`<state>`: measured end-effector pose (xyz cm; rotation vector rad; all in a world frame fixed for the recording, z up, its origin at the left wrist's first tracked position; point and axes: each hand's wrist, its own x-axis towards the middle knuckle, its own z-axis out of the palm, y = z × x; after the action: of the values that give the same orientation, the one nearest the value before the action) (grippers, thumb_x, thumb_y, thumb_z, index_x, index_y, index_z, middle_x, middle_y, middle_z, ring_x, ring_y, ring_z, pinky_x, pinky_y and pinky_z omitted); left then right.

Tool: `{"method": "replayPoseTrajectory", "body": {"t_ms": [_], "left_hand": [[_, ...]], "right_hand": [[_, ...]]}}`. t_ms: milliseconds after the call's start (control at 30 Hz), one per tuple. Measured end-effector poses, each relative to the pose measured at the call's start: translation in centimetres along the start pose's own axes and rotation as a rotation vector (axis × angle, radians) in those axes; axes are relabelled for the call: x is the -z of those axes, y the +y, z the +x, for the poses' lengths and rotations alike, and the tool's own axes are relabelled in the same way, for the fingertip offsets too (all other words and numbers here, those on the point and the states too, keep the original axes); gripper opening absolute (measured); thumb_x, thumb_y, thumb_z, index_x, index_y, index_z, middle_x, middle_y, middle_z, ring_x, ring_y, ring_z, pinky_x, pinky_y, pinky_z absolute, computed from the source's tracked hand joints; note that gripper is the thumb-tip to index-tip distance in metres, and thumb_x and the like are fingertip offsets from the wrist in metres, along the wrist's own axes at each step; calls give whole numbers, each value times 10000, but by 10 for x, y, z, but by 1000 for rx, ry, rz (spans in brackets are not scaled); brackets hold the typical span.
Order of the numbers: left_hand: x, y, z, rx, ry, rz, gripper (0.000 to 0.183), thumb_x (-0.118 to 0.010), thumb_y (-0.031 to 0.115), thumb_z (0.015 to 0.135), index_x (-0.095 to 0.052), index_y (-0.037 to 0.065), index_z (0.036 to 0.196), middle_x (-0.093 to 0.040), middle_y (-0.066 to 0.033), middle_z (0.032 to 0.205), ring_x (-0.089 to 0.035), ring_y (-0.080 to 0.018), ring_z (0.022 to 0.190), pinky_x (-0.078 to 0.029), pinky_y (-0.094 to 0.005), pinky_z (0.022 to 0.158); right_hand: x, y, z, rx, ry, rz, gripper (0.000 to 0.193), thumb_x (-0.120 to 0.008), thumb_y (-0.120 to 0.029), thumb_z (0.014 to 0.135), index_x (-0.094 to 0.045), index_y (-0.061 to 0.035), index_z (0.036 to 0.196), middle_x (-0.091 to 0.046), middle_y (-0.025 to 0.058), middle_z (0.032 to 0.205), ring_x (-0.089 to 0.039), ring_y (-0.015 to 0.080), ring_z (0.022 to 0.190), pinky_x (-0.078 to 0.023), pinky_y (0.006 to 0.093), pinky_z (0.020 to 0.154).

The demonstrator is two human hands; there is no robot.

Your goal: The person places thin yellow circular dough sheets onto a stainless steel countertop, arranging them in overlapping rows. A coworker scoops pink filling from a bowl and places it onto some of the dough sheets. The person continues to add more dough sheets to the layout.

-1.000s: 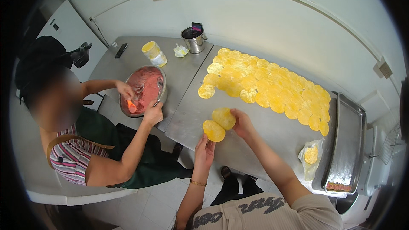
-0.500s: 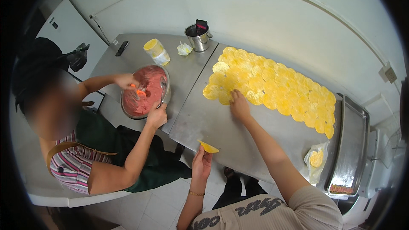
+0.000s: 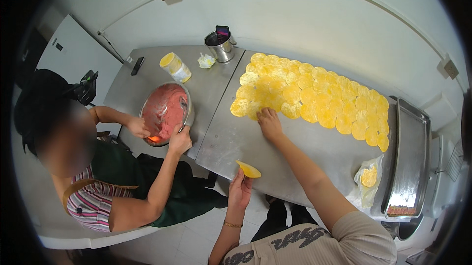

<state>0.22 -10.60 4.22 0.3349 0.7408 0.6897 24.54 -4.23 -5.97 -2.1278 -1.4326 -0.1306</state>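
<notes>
Pinched between the fingers and thumb of my left hand (image 3: 240, 191) is a small curved stack of thin yellow dumpling wrappers (image 3: 250, 169), just off the table's near edge. My right hand (image 3: 270, 123) reaches over the steel table, fingers bent together on a wrapper at the near edge of a large sheet of overlapping round yellow wrappers (image 3: 319, 95). Its fingertips are partly hidden. More wrappers (image 3: 368, 176) lie on a crumpled pale wrap near the table's right end.
At left, a co-worker works pink paste (image 3: 169, 108) in a steel bowl (image 3: 191, 112) with an orange tool (image 3: 155, 139). Behind stand a yellow-topped jar (image 3: 175, 67), a crumpled wad (image 3: 206, 60), a metal pail (image 3: 220, 49) and a phone (image 3: 137, 66). A metal tray (image 3: 410, 132) borders the right.
The view has shifted slightly. My right hand stays at the sheet's near edge and my left keeps its stack. The co-worker's orange tool has moved toward the bowl's near rim.
</notes>
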Motion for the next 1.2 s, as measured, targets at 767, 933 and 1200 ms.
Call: {"method": "replayPoseTrajectory", "body": {"t_ms": [767,933,1200], "left_hand": [[-47,-29,27,17,-116,72,215,-532,159,913,-556,12,1069,-585,-28,1006,-569,-92,917,-496,-217,820],[-42,-21,30,34,-99,136,255,-511,168,925,-524,6,1122,-566,-43,1076,-555,-108,967,-476,-238,873],[-27,-5,15,-22,-135,92,289,-454,178,949,-472,-2,1174,-532,-68,1147,-535,-148,1053,-469,-271,911]], "right_hand": [[154,-54,-78,-375,-335,1240,145,-644,-67,791,-668,25,900,-648,77,942,-617,155,821,-486,282,803],[139,-45,-76,-630,-354,1442,170,-596,-114,820,-651,21,908,-642,74,902,-610,153,823,-476,274,762],[100,-7,-12,-901,-26,1889,225,-479,-118,875,-531,-26,1073,-595,95,1041,-579,225,944,-462,352,802]]}}
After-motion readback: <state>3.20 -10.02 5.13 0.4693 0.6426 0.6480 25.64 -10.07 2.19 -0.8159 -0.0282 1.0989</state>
